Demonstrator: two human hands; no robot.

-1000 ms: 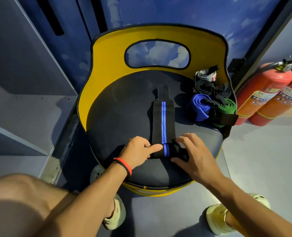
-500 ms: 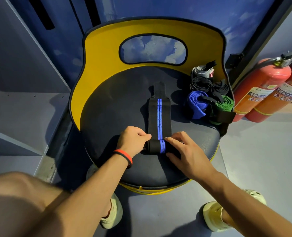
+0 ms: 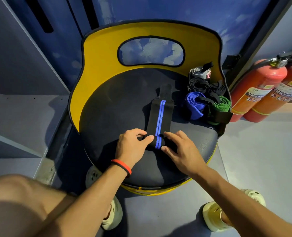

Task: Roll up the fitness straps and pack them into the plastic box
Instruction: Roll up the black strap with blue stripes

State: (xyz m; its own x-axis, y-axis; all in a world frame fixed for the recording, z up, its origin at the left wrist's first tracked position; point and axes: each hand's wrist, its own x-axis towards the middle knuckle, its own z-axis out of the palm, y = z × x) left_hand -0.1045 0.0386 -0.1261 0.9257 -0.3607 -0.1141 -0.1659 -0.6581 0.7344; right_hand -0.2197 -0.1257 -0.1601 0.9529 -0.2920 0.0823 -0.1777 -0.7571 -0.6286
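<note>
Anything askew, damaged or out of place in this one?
Nothing damaged. On the seat, the green roll has a black tail loose at the right edge, and the grey roll has one sticking up. No plastic box is in view.

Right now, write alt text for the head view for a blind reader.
The left hand and right hand grip the rolled end of a black, blue-striped strap on a black seat with a yellow back. Rolled straps sit at its right edge; two red fire extinguishers stand beyond.
</note>
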